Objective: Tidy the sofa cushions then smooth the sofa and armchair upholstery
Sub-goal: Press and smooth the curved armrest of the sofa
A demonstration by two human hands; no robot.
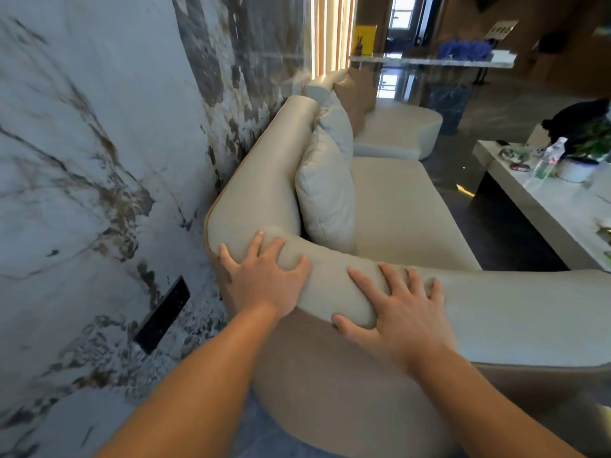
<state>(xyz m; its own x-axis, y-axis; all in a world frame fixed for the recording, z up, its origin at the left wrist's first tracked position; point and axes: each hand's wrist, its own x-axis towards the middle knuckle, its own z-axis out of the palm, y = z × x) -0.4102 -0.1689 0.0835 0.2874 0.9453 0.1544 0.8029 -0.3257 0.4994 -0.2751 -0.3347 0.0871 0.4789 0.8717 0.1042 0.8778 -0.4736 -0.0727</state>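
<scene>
A cream leather sofa (406, 213) runs along the marble wall, seen from its near end. My left hand (261, 276) lies flat with fingers spread on the rounded corner where backrest meets armrest. My right hand (400, 312) presses flat on the padded armrest top (515, 312), thumb hooked over its outer edge. Neither hand holds anything. A pale cushion (325, 196) stands upright against the backrest, with a second pale cushion (337, 123) behind it and a tan cushion (355, 94) farther along.
The marble wall (99, 160) stands close on the left, with a black panel (163, 314) low on it. A low white coffee table (542, 206) at the right carries a plastic bottle (549, 158), a potted plant (591, 147) and small items. Dark glossy floor lies between sofa and table.
</scene>
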